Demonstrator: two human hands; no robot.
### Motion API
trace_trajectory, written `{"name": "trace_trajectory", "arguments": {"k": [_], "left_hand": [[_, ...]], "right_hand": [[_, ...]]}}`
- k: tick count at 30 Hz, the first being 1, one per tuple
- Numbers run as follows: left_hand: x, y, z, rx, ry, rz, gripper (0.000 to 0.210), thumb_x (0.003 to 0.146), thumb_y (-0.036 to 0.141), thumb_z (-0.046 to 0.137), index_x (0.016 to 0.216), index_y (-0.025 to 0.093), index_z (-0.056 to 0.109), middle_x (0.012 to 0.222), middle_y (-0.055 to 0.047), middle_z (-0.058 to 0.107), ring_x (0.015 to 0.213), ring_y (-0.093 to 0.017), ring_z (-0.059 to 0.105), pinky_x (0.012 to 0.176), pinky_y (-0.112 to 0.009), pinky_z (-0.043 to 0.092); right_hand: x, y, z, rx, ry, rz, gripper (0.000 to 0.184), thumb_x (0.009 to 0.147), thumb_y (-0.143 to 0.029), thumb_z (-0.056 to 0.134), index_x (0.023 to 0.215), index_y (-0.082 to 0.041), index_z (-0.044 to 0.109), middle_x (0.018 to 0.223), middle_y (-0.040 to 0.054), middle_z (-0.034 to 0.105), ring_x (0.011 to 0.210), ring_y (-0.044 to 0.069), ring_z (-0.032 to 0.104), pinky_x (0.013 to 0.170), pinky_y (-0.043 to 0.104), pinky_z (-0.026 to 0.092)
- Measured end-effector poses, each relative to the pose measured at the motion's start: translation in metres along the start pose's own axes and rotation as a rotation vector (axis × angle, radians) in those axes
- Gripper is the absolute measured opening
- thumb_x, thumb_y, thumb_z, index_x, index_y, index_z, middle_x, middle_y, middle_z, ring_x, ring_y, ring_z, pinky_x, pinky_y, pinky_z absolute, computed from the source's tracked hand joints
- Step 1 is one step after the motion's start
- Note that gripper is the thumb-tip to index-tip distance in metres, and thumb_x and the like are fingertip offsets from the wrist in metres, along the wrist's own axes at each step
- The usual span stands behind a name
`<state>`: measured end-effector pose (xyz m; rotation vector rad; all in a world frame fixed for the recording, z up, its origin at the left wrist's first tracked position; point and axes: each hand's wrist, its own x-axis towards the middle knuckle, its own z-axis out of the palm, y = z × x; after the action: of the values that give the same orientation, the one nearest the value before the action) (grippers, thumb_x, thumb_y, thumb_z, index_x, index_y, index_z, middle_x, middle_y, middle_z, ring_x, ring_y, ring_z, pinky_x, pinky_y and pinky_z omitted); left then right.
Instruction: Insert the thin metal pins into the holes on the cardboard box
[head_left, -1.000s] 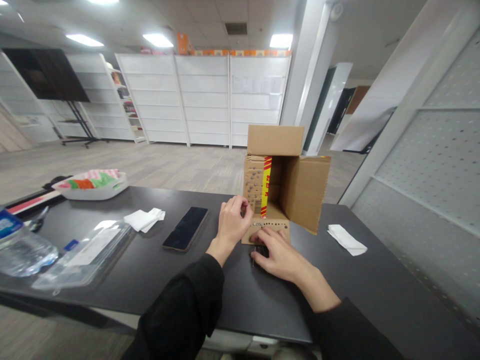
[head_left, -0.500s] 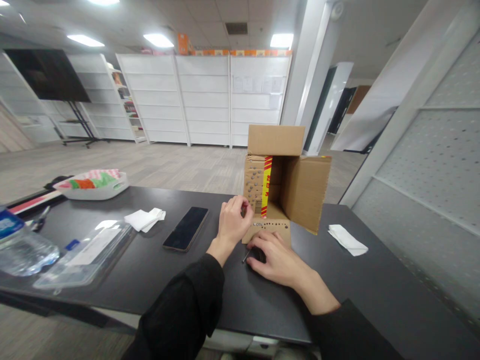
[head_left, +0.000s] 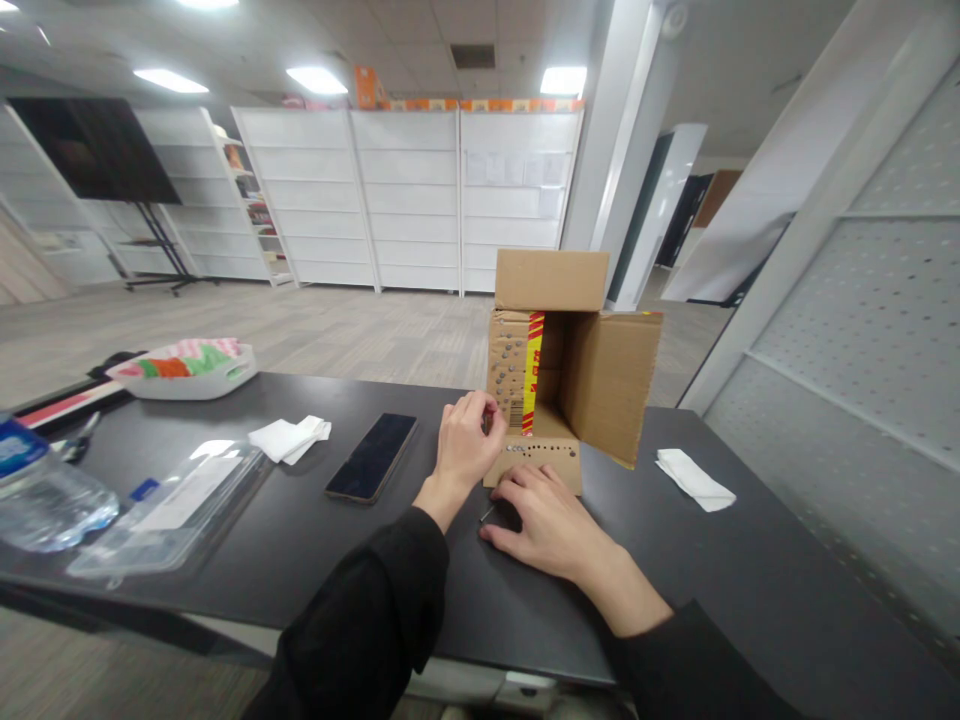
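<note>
My left hand is closed in a pinch beside the left flap of an open cardboard box. What lies between its fingertips is too small to make out. Low over the table in front of the box, my right hand has its fingers curved and its thumb apart. A thin metal rod, like a screw or nail, shows between thumb and index finger; whether they touch it I cannot tell. Several grey metal heads stud the left flap. The front flap has a row of holes, some filled with metal heads.
A black phone lies left of my hands on the dark table. Further left are folded tissue, a clear plastic case, a water bottle and a white basket. Another tissue lies right of the box.
My right hand has shifted slightly left and its thumb has spread further from the index finger. The metal rod sits a little further left. My left hand has stayed in place.
</note>
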<state>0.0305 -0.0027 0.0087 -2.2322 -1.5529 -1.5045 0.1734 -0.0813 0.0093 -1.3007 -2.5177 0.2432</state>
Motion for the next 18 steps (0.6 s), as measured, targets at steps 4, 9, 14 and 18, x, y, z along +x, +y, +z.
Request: {"name": "trace_trajectory", "arguments": {"k": [4,9,14,18], "left_hand": [[-0.0001,-0.0003,0.0002,0.001,-0.003,-0.003,0.006,0.085,0.015,0.054,0.082,0.020,0.053,0.080,0.000,0.065,0.072,-0.014,0.059,0.075,-0.031,0.037],[-0.0002,-0.0002,0.0001,-0.008,-0.003,-0.006,0.007,0.085,0.015,0.055,0.082,0.020,0.053,0.080,0.001,0.065,0.072,-0.014,0.059,0.075,-0.032,0.037],[-0.0006,-0.0013,0.0010,0.002,-0.004,-0.003,0.007,0.086,0.015,0.055,0.082,0.021,0.054,0.080,0.001,0.065,0.072,-0.014,0.059,0.076,-0.032,0.038],[-0.0005,-0.0012,0.0012,0.006,-0.002,-0.005,0.007,0.086,0.015,0.055,0.082,0.021,0.054,0.080,0.001,0.066,0.072,-0.014,0.059,0.076,-0.031,0.038]], "right_hand": [[0.0009,-0.0009,0.0030,-0.040,0.009,0.010,0.032,0.085,-0.045,0.072,0.099,-0.016,0.072,0.101,0.0098,0.068,0.100,0.026,0.061,0.090,0.039,0.039],[0.0018,-0.0014,0.0041,-0.059,0.017,-0.007,0.028,0.087,-0.043,0.070,0.097,-0.017,0.071,0.098,0.0081,0.068,0.099,0.025,0.059,0.090,0.039,0.037],[0.0000,-0.0035,0.0024,-0.016,0.012,-0.062,0.015,0.089,-0.029,0.064,0.100,-0.019,0.069,0.100,0.0063,0.064,0.099,0.023,0.056,0.088,0.037,0.035],[-0.0003,-0.0047,0.0022,0.034,-0.008,-0.120,0.011,0.086,-0.017,0.059,0.094,-0.020,0.066,0.101,0.0048,0.061,0.098,0.020,0.054,0.086,0.035,0.033]]}}
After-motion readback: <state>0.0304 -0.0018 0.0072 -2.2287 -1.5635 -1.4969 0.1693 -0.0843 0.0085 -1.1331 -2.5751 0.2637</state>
